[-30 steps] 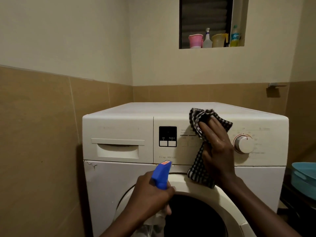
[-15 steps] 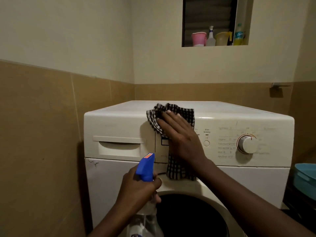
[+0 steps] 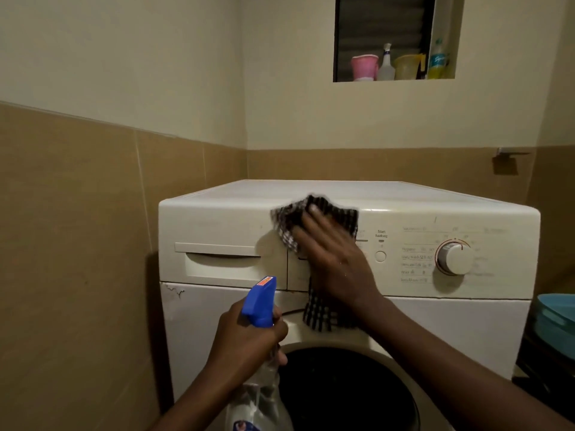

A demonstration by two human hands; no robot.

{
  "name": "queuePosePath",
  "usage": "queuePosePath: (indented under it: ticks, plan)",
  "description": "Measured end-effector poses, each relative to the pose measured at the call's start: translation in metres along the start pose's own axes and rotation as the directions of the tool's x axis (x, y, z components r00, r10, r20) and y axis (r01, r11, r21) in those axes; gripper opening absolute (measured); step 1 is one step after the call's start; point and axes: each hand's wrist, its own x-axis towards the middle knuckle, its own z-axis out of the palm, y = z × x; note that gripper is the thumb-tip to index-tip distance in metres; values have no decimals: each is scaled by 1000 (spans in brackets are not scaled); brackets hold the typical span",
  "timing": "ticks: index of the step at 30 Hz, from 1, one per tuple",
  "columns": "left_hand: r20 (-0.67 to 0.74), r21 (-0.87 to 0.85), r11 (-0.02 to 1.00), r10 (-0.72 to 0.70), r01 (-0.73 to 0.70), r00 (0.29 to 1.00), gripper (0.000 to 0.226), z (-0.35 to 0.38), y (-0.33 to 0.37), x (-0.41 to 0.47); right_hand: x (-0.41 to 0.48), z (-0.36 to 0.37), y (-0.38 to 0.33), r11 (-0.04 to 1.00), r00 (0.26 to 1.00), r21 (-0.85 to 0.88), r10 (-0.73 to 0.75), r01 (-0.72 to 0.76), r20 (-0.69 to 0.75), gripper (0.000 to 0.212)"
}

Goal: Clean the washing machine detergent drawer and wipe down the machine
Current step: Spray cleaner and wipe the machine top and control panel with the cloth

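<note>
A white front-loading washing machine (image 3: 217, 309) fills the middle of the view. Its detergent drawer (image 3: 222, 259) sits closed at the upper left of the front panel. My right hand (image 3: 333, 259) presses a black-and-white checked cloth (image 3: 291, 225) flat against the control panel, fingers straight; the cloth hangs down below the palm. My left hand (image 3: 245, 337) grips a clear spray bottle with a blue trigger head (image 3: 259, 303), held upright in front of the door opening (image 3: 342, 390). The display under my right hand is hidden.
A round program dial (image 3: 455, 257) and a start button (image 3: 380, 256) sit right of my hand. Tiled walls close in at left and behind. A blue basin (image 3: 557, 318) stands at the right edge. A wall niche (image 3: 395, 38) above holds cups and bottles.
My right hand has swept the cloth leftward across the control panel, from near the dial to the panel's middle. The spray bottle in my left hand has stayed about in place.
</note>
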Motion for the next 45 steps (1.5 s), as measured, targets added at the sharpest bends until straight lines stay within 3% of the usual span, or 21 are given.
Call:
queuePosePath:
  ticks: [5,11,16,20,24,27,32,36,39,41,43,45]
  plan:
    - [-16,-2,1000,-6,6,1000,15,0,1,-1,-25,-4,1,995,994,40,-93,91,56,56]
    - [18,5,1000,-12,12,1000,19,2,2,-1,21,-10,6,1000,1000,-6,16,-16,20,60]
    - [-15,-13,1000,-3,3,1000,19,5,0,-2,-9,0,-10,994,993,57,-94,90,74,59]
    - [-25,-27,1000,-9,9,1000,18,2,-1,-4,-34,-1,-22,993,996,104,-56,48,67,47]
    - [-34,-4,1000,2,-2,999,15,-2,-3,-5,-50,-3,-21,993,993,58,-103,99,58,36]
    - [-39,6,1000,11,-11,999,14,-3,-3,-7,-60,-7,-19,998,998,55,-1,-2,56,29]
    - [-17,2,1000,12,-12,1000,16,0,-4,-6,-76,-6,-28,996,996,82,-25,18,86,40]
    - [20,11,1000,23,-23,1000,15,3,2,-8,-83,-17,-19,962,972,140,235,-235,15,49]
    - [43,13,999,31,-32,999,15,10,8,-9,-87,-29,-14,947,961,172,256,-271,102,51]
    - [48,17,999,42,-43,998,12,17,14,-9,-87,-39,-9,891,940,300,317,-341,129,44]
    - [52,26,997,67,-68,996,10,24,23,-9,-85,-52,-1,767,870,458,492,-449,30,36]
    - [53,41,994,103,-105,993,9,32,33,-6,-83,-65,9,621,709,558,700,-551,-79,34]
